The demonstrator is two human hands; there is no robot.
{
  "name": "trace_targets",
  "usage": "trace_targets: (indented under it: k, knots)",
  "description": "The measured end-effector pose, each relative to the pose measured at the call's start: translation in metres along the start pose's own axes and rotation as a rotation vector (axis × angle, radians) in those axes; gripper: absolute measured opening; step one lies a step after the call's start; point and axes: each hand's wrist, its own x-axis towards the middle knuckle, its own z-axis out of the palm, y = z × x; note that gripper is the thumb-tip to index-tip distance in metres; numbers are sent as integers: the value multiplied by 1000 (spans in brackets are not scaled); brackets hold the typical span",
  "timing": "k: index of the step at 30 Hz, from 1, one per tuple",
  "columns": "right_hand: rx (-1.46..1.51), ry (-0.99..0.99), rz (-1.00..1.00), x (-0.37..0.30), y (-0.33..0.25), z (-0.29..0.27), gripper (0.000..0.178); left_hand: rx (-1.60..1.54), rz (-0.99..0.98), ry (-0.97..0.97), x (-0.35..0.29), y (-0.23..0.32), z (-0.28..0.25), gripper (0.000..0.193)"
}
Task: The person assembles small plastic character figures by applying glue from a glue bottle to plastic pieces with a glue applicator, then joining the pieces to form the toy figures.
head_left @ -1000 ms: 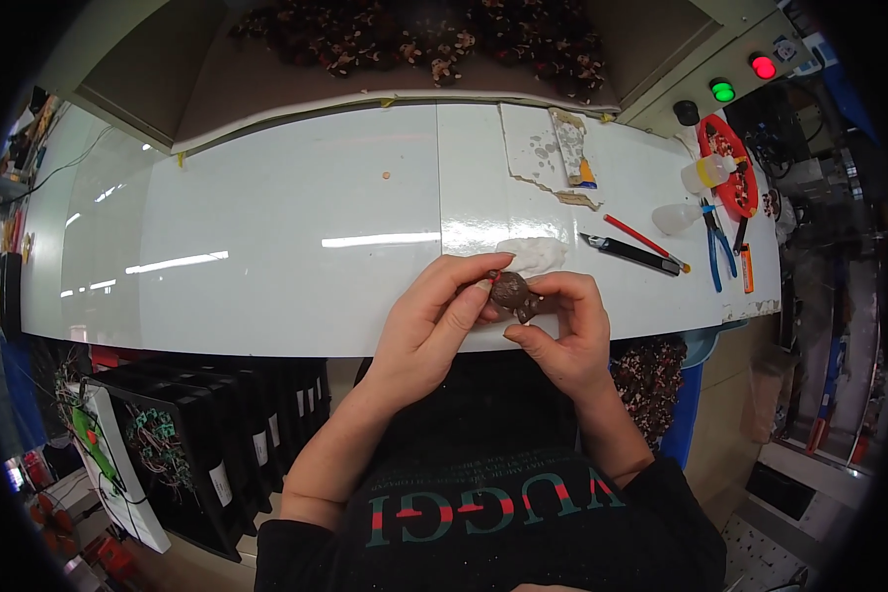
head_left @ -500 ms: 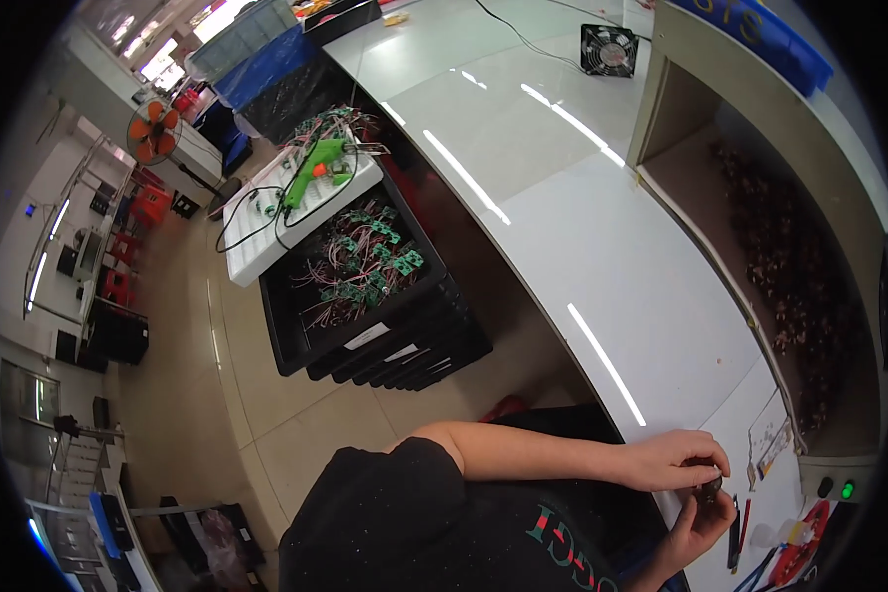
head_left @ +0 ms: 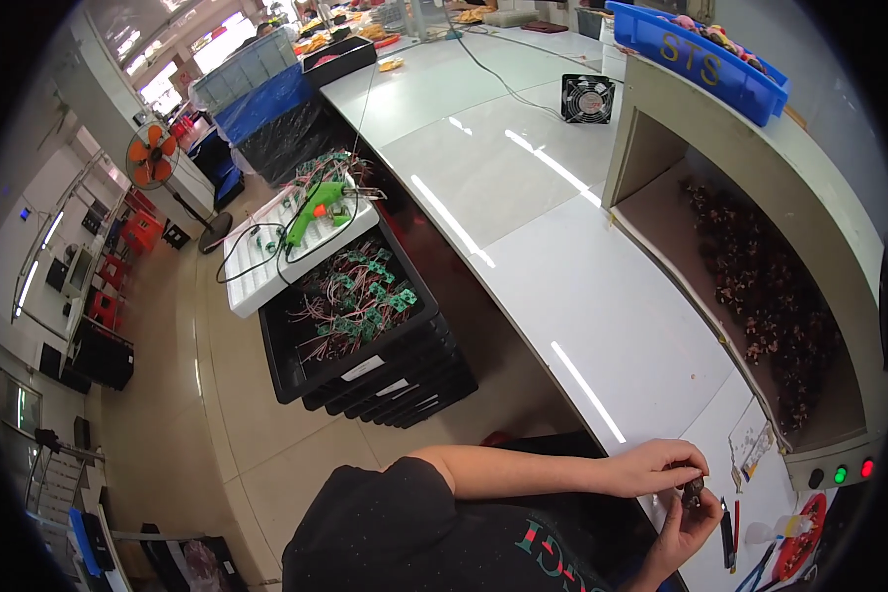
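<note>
My left hand (head_left: 658, 466) reaches across from its bare forearm, fingers bent and pinching a small dark part (head_left: 694, 490) over the white worktop. From below, my right hand (head_left: 686, 533) holds the same part between thumb and fingers. The part looks dark and rounded, and the fingers cover much of it, so its kind cannot be made out. Close to the right hand lie a slim black tool (head_left: 727, 536) and a thin red stick (head_left: 737, 523). A red dish (head_left: 802, 538) with small bits in it sits farther right.
Beyond the hands stands a beige open-fronted housing (head_left: 760, 128) with a heap of small dark parts (head_left: 760, 286) inside. A blue bin (head_left: 701, 59) rests on it. Left of the table, stacked black crates (head_left: 365, 380) hold green circuit boards, under white foam (head_left: 296, 259) carrying a green glue gun (head_left: 316, 212).
The view has shifted, so the table and housing sit lower and a little to the left. Both hands keep their grip on the small dark part.
</note>
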Motion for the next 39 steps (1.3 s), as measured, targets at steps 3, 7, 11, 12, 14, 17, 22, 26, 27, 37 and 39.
trace_targets:
  k: [3,7,11,12,14,17,22,26,27,37,39]
  knots:
    - [26,-23,-46,1,4,-5,33,-23,-31,-7,4,4,1,24]
    - [82,17,-67,0,-3,1,35,-80,-57,-25,9,1,3,26]
    - [54,95,-76,5,-2,5,37,32,-60,-88,15,9,1,37]
    - [38,115,-87,6,3,4,39,153,-63,-149,18,5,0,44]
    - [5,123,-94,9,7,5,39,152,-57,-146,24,-4,3,47]
    - [-3,92,-143,18,3,11,33,204,-77,-137,32,-7,2,41]
    - [176,-92,-145,22,17,-5,42,173,-117,-133,43,-16,-1,39]
    - [23,24,-139,28,11,6,40,135,-84,-92,44,-22,-6,37]
    - [55,51,-148,30,11,9,39,123,-71,-83,44,-24,-6,38]
    - [96,55,-194,34,18,4,38,177,-13,-74,53,-27,-5,39]
    - [62,50,-200,32,18,1,37,166,-16,-73,53,-26,-3,39]
